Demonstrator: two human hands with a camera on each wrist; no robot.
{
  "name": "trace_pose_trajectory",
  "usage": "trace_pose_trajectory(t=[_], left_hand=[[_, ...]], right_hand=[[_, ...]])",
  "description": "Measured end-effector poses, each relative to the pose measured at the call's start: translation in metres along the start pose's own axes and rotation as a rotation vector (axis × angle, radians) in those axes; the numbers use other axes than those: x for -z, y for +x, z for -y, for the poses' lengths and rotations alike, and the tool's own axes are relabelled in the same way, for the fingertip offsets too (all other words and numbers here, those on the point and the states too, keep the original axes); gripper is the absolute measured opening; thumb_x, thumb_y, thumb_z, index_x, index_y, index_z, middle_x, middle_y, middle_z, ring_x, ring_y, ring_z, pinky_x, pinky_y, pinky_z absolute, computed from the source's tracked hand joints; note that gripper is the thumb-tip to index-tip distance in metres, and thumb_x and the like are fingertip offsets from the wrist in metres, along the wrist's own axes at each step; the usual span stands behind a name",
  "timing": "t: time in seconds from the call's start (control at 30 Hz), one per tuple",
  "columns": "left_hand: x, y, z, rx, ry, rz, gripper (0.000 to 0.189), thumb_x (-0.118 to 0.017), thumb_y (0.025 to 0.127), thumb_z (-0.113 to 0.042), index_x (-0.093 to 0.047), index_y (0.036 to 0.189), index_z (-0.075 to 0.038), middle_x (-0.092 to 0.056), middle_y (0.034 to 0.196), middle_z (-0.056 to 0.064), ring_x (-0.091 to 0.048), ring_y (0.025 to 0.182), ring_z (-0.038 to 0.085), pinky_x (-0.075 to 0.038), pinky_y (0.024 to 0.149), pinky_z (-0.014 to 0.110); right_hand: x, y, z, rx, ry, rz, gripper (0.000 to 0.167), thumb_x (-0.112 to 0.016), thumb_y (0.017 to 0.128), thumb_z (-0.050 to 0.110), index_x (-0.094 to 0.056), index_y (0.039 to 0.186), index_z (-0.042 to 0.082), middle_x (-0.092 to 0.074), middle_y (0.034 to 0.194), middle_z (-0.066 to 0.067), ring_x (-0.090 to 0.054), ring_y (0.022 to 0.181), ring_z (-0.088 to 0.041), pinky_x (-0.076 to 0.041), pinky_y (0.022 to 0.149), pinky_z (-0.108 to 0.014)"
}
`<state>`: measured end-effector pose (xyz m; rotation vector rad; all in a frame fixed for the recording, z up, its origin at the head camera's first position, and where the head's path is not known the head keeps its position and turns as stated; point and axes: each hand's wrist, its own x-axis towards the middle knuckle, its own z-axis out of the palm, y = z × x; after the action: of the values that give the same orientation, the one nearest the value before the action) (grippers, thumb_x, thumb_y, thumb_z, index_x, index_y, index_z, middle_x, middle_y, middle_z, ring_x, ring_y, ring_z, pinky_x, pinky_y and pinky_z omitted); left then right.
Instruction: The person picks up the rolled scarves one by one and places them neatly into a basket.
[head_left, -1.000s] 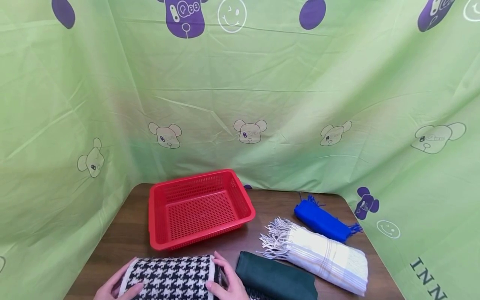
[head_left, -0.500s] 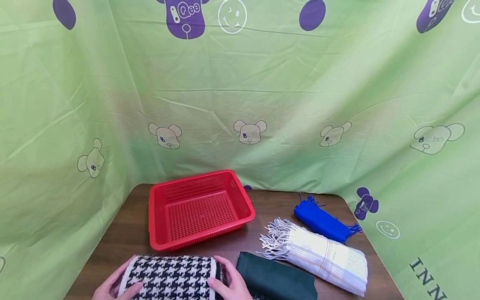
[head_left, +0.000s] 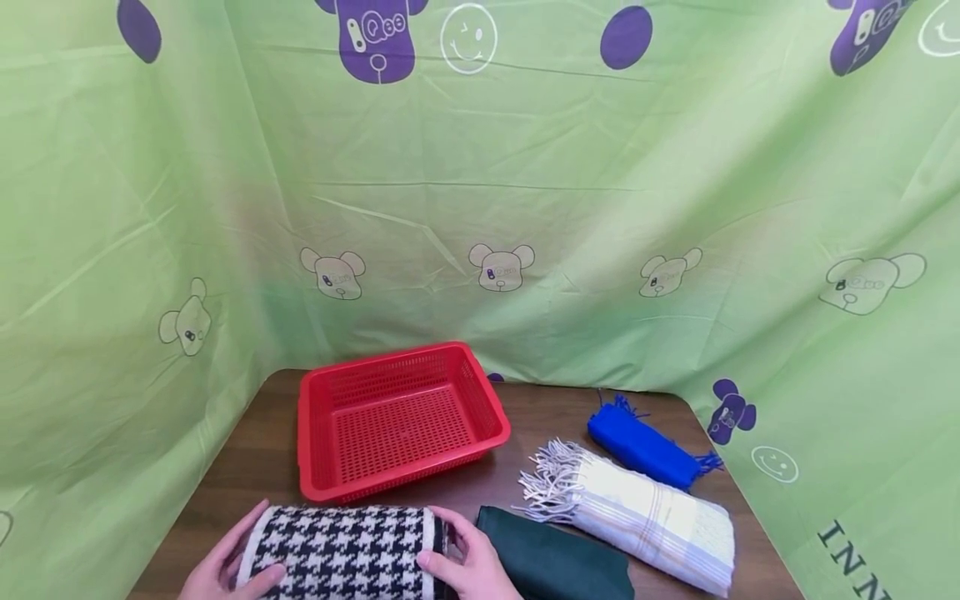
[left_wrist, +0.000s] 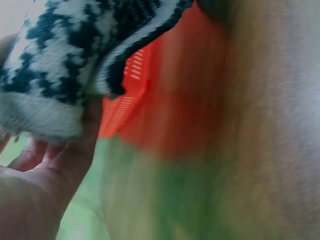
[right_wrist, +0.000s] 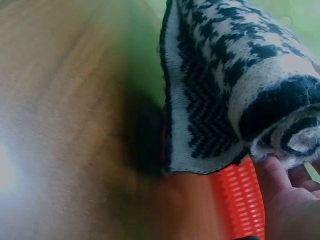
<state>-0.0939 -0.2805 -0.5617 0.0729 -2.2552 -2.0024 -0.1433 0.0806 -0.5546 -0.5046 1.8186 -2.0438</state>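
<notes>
A black-and-white houndstooth scarf (head_left: pixel 341 550), rolled up, spans the space between both hands at the front of the table. My left hand (head_left: pixel 225 571) grips its left end, thumb on top. The right hand (head_left: pixel 468 562) holds the other end, its thumb pressing near the white border. In the right wrist view, the roll's spiral end (right_wrist: pixel 305 137) shows above the fingers, and a loose zigzag-patterned flap (right_wrist: pixel 200 125) hangs from the roll. The left wrist view has the knit edge (left_wrist: pixel 42 115) lying over the left hand's fingers. The scarf's near side is cut off in the head view.
Behind the scarf stands a red perforated plastic basket (head_left: pixel 405 468) with nothing inside. To the right lie a folded dark green cloth (head_left: pixel 555 554), a folded white fringed scarf (head_left: pixel 652 517) and a rolled blue fringed scarf (head_left: pixel 645 446). Green printed curtains (head_left: pixel 495 192) enclose the wooden table (head_left: pixel 217 500).
Both hands keep hold of the houndstooth scarf, which has risen slightly in view. The right hand has shifted a little to the right. The other cloths and the basket stay put.
</notes>
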Motion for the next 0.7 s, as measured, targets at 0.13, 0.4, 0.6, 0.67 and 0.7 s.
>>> trace_pose_trajectory(t=[0.13, 0.4, 0.6, 0.67, 0.7], left_hand=[[0.005, 0.003, -0.010, 0.064, 0.076, 0.064, 0.087, -0.079, 0.091, 0.002, -0.038, 0.166, -0.014, -0.061, 0.127, -0.036, -0.064, 0.111, -0.008, -0.058, 0.085, 0.022], [0.004, 0.008, -0.023, 0.070, 0.090, 0.093, 0.077, -0.080, 0.092, -0.001, -0.043, 0.161, -0.004, -0.064, 0.125, -0.030, -0.065, 0.111, -0.004, -0.061, 0.085, 0.027], [-0.001, 0.012, -0.031, 0.087, 0.109, 0.048, 0.074, -0.083, 0.091, -0.004, -0.048, 0.157, -0.004, -0.065, 0.120, -0.026, -0.065, 0.108, -0.004, -0.062, 0.082, 0.029], [-0.002, 0.014, -0.035, 0.093, 0.116, 0.040, 0.074, -0.084, 0.092, -0.006, -0.048, 0.157, -0.005, -0.064, 0.120, -0.026, -0.065, 0.107, -0.004, -0.062, 0.082, 0.028], [-0.002, 0.014, -0.037, 0.090, 0.118, 0.036, 0.074, -0.084, 0.092, -0.006, -0.049, 0.157, -0.006, -0.065, 0.120, -0.026, -0.065, 0.107, -0.004, -0.062, 0.082, 0.028]], right_hand=[[0.002, 0.001, 0.006, 0.014, -0.026, 0.001, 0.058, -0.074, 0.103, 0.016, -0.051, 0.151, -0.005, -0.062, 0.141, -0.022, -0.066, 0.120, -0.007, -0.055, 0.098, -0.023], [0.008, 0.005, 0.017, 0.021, -0.074, -0.007, 0.054, -0.074, 0.102, 0.014, -0.054, 0.149, -0.004, -0.061, 0.142, -0.020, -0.064, 0.121, -0.007, -0.054, 0.099, -0.022], [0.012, 0.008, 0.025, 0.064, -0.100, -0.006, 0.053, -0.073, 0.103, 0.013, -0.054, 0.149, -0.002, -0.062, 0.141, -0.022, -0.066, 0.121, -0.009, -0.055, 0.099, -0.024], [0.014, 0.010, 0.026, 0.082, -0.104, -0.004, 0.053, -0.072, 0.103, 0.012, -0.053, 0.149, -0.002, -0.062, 0.140, -0.024, -0.067, 0.120, -0.010, -0.055, 0.099, -0.025], [0.014, 0.011, 0.027, 0.090, -0.105, -0.003, 0.052, -0.072, 0.103, 0.011, -0.053, 0.150, -0.003, -0.062, 0.139, -0.025, -0.067, 0.120, -0.011, -0.055, 0.099, -0.026]])
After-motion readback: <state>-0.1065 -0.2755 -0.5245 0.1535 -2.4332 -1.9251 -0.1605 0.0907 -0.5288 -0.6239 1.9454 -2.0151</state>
